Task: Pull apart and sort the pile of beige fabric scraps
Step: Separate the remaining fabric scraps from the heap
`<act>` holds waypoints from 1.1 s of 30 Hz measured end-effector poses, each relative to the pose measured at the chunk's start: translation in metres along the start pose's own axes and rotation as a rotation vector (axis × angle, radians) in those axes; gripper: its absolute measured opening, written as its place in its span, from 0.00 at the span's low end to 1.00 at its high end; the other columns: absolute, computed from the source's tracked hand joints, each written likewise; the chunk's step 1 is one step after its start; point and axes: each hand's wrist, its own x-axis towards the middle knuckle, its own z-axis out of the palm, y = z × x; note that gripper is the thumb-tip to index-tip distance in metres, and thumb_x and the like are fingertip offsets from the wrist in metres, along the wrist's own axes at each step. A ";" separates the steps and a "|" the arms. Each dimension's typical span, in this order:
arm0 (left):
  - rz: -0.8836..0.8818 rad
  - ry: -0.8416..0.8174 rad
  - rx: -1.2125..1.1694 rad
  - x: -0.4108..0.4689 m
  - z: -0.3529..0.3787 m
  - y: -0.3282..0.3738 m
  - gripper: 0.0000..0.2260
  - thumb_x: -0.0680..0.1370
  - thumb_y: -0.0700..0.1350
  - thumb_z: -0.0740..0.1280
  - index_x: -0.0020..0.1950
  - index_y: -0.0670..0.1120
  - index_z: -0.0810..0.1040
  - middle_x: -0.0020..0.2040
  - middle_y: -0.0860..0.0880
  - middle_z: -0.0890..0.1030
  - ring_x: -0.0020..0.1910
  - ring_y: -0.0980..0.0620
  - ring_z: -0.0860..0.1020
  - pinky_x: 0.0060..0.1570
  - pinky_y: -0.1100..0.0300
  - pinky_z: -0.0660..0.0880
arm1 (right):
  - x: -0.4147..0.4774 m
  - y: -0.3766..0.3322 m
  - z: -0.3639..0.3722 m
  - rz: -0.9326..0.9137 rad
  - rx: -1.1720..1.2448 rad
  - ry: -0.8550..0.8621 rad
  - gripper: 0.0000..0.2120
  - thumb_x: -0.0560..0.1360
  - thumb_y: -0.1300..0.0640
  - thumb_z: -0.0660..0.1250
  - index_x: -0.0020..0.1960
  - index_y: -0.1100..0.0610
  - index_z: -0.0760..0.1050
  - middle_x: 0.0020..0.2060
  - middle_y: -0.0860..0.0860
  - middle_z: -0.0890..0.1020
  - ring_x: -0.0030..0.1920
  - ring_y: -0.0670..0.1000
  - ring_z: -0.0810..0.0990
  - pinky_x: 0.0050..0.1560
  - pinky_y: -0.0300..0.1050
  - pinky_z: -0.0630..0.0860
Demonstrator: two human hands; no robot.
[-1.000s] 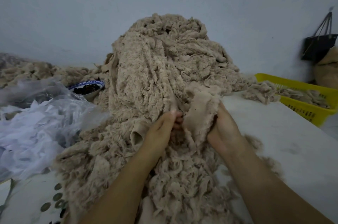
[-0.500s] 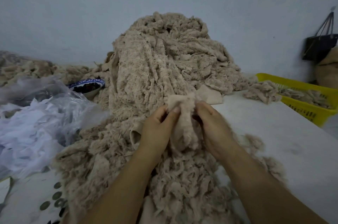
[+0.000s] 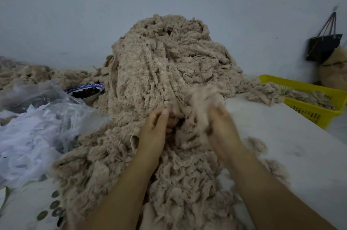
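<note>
**A:** Fig. key, item 1: where's the task obj.?

**B:** The pile of beige fabric scraps (image 3: 159, 72), heaped tall at the centre of the table (image 3: 281, 136), w/ a pale wall behind. Its lower skirt spreads toward the viewer, under both forearms.

**A:** Item 2: hands?

**B:** At the pile's front foot, the left hand (image 3: 156, 128) has its fingers curled into a fold, thumb up, grasping pile fabric. Just right of it, the right hand (image 3: 220, 128) is motion-blurred. A smeared tuft (image 3: 202, 98) sits directly above it, against the pile. Clenched or released: can't tell.

**A:** Item 3: surroundings, ref. the pile?

**B:** Right of pile: a yellow basket (image 3: 308, 111) w/ beige scraps inside. Left of pile, at its edge: a blue-rimmed bowl (image 3: 84, 86) w/ dark contents. Also left, nearer the viewer: clear plastic bags (image 3: 37, 126) of white material. Far right of pile, on the wall: a black bag (image 3: 323, 45) hung by its straps.
</note>
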 end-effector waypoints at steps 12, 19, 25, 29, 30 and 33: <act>-0.016 -0.453 0.693 -0.007 0.000 -0.010 0.06 0.83 0.56 0.61 0.55 0.59 0.77 0.55 0.61 0.75 0.51 0.65 0.75 0.47 0.71 0.71 | 0.009 0.008 -0.035 0.181 -1.511 0.179 0.15 0.79 0.47 0.61 0.60 0.56 0.74 0.56 0.56 0.77 0.59 0.59 0.73 0.56 0.51 0.71; -0.134 -0.308 0.379 -0.009 0.001 0.000 0.18 0.81 0.64 0.58 0.46 0.58 0.85 0.43 0.59 0.84 0.42 0.65 0.81 0.43 0.66 0.76 | -0.015 0.000 0.010 -0.359 -0.836 0.012 0.13 0.82 0.49 0.61 0.40 0.48 0.67 0.30 0.46 0.74 0.28 0.41 0.71 0.29 0.34 0.66; -0.431 -0.224 -0.351 -0.001 -0.010 0.011 0.21 0.66 0.57 0.74 0.51 0.43 0.85 0.51 0.43 0.86 0.49 0.48 0.85 0.42 0.56 0.82 | -0.025 0.021 0.026 -0.263 -0.999 -0.449 0.17 0.82 0.49 0.62 0.35 0.49 0.70 0.26 0.41 0.71 0.27 0.42 0.68 0.29 0.37 0.64; -0.387 -0.197 -0.496 0.003 -0.008 0.007 0.15 0.70 0.49 0.71 0.50 0.40 0.78 0.47 0.41 0.83 0.47 0.46 0.84 0.46 0.54 0.83 | -0.022 0.018 0.021 -0.147 -0.787 -0.351 0.18 0.82 0.47 0.61 0.37 0.54 0.73 0.23 0.43 0.72 0.25 0.40 0.70 0.29 0.34 0.66; -0.353 -0.175 -0.537 0.004 -0.009 0.006 0.14 0.72 0.49 0.70 0.52 0.40 0.78 0.47 0.41 0.82 0.47 0.47 0.83 0.49 0.53 0.82 | -0.022 0.016 0.022 -0.120 -0.735 -0.295 0.18 0.82 0.46 0.62 0.36 0.53 0.72 0.24 0.42 0.71 0.26 0.41 0.70 0.30 0.34 0.66; -0.273 -0.069 -0.620 0.008 -0.011 0.006 0.09 0.74 0.48 0.68 0.47 0.43 0.77 0.36 0.47 0.79 0.33 0.55 0.78 0.36 0.63 0.77 | -0.017 0.011 0.022 0.005 -0.581 -0.169 0.19 0.82 0.45 0.62 0.40 0.59 0.76 0.33 0.52 0.80 0.36 0.52 0.79 0.39 0.45 0.76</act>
